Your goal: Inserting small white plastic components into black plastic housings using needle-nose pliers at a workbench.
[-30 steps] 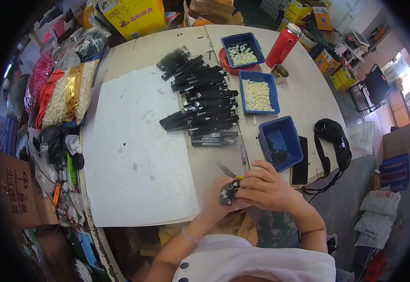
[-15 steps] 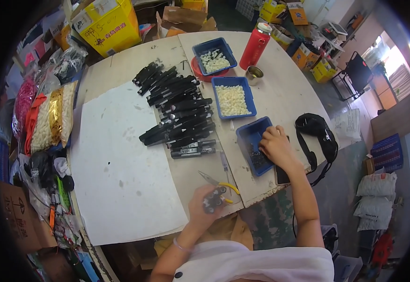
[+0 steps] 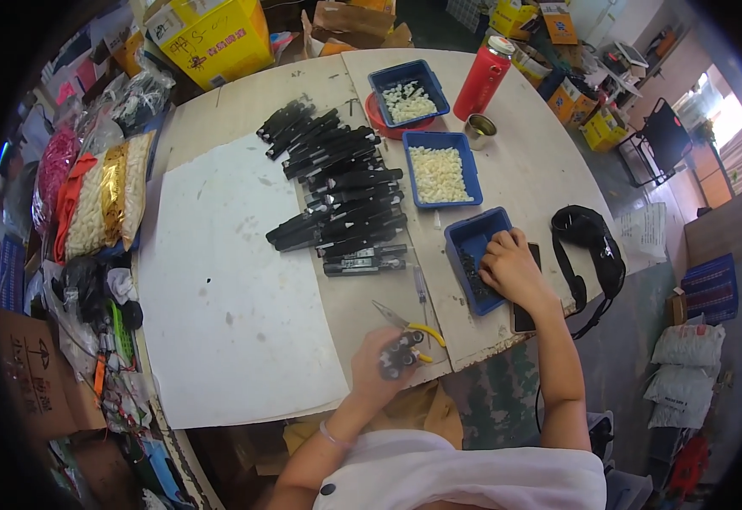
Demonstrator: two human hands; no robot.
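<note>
Left hand (image 3: 372,365): your fingers wrap a dark cluster of parts (image 3: 399,355) near the table (image 3: 452,357) edge; a loosened grip could drop it.
Right hand (image 3: 511,270): bent fingers dip into the blue bin (image 3: 476,228); whether they pinch anything, I cannot tell.
Small dark pieces (image 3: 474,272): hasty lifting could scatter them.
Pliers (image 3: 407,324): your left knuckles could knock them.

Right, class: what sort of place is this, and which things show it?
Probably a small assembly workshop: blue bins of small parts, rows of similar black pieces and yellow-handled pliers share one worktable.
</note>
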